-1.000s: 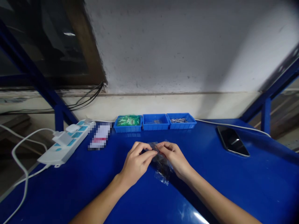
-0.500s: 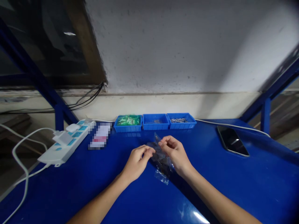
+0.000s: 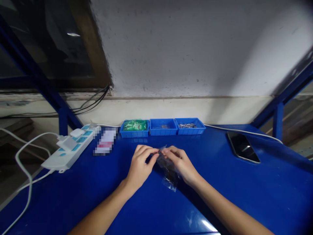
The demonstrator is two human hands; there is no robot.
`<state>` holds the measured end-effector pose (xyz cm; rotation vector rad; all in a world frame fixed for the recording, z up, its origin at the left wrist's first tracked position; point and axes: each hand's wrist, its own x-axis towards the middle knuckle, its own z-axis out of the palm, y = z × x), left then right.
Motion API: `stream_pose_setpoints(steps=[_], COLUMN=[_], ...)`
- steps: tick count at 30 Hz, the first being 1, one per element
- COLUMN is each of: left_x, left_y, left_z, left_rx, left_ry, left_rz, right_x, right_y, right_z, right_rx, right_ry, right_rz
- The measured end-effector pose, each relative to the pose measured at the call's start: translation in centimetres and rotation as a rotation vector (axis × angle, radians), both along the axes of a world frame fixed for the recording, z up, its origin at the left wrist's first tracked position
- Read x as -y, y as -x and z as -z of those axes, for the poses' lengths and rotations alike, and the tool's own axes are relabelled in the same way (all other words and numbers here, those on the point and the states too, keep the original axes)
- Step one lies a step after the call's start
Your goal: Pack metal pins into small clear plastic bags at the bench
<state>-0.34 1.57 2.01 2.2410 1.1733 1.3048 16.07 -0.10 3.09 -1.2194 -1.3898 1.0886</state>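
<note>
Both left hand (image 3: 140, 164) and right hand (image 3: 184, 163) pinch a limp clear bag (image 3: 170, 178) by its top, likely to steady it; it trails toward six o'clock, blue trays (image 3: 163, 132) at twelve.

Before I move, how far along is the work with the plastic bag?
Setting out looks done: green packets sit in the left tray, metal pieces in the right tray. In hand, the left hand and right hand are at the far end of the clear bag. Finishing that end seems left, but I can't tell whether it's open or sealed.
</note>
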Motion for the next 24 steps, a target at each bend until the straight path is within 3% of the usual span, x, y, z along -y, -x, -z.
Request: stream_pose_setpoints(steps=[3,6,9,13,16,20,24], left_x=[0.3,0.4,0.4,0.3,-0.1,-0.4,-0.5], left_y=[-0.1,-0.4,-0.8,-1.0,-0.8,-0.3,-0.1], left_z=[0.3,0.5,0.5,0.3,-0.1,-0.5,-0.2], left_rx=[-0.116,-0.125,-0.002,0.335,0.512,0.531,0.407], left_ry=[-0.148,-0.118,0.119,0.59,0.767,0.792,0.585], left_rz=[0.04,0.042,0.044,0.035,-0.016,-0.015,-0.02], right_x=[-0.2,-0.3,-0.3,-0.1,0.1,0.1,-0.2], right_y=[-0.1,0.0,0.0,-0.1,-0.1,-0.1,-0.1], right_z=[0.1,0.4,0.7,0.8,1.1,1.5,1.6], right_rx=[-0.159,-0.216,-0.095,0.252,0.397,0.41,0.323], right_ry=[0.117,0.159,0.052,-0.323,-0.485,-0.533,-0.375], right_rz=[0.026,0.029,0.078,0.129,0.081,0.039,0.017])
